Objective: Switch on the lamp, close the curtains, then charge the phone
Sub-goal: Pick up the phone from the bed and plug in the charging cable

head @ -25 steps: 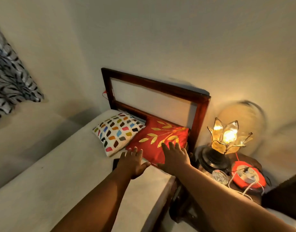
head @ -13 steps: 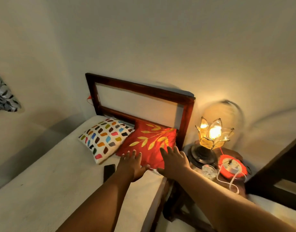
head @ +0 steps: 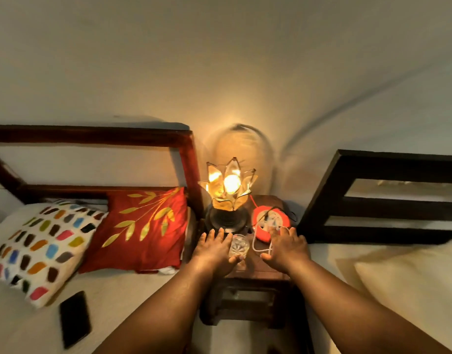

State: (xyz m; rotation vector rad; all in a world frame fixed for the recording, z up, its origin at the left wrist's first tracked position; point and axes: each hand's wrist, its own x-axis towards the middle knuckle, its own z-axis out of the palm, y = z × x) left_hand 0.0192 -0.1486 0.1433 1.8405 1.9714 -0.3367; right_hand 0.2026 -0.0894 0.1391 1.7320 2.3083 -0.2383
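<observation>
The flower-shaped glass lamp (head: 228, 186) glows on the dark wooden nightstand (head: 248, 273) between two beds. A black phone (head: 75, 318) lies face up on the left bed, near the patterned pillow. A red round extension socket (head: 271, 221) sits right of the lamp with a white charger cable (head: 258, 245) looping from it. My left hand (head: 214, 249) hovers open over the nightstand's left side, by the lamp's base. My right hand (head: 286, 247) is spread over the cable and the socket's front edge; whether it touches the cable is hidden. The curtains are out of view.
A small cut-glass tumbler (head: 238, 247) stands between my hands. A red leaf-print cushion (head: 143, 228) and a multicoloured pillow (head: 38, 246) lean on the left bed's wooden headboard (head: 92, 136). A second bed with a dark headboard (head: 388, 198) is at right.
The view swung right from the left bed to the nightstand. Both hands moved from the red cushion to over the nightstand; the curtain at far left dropped out of view.
</observation>
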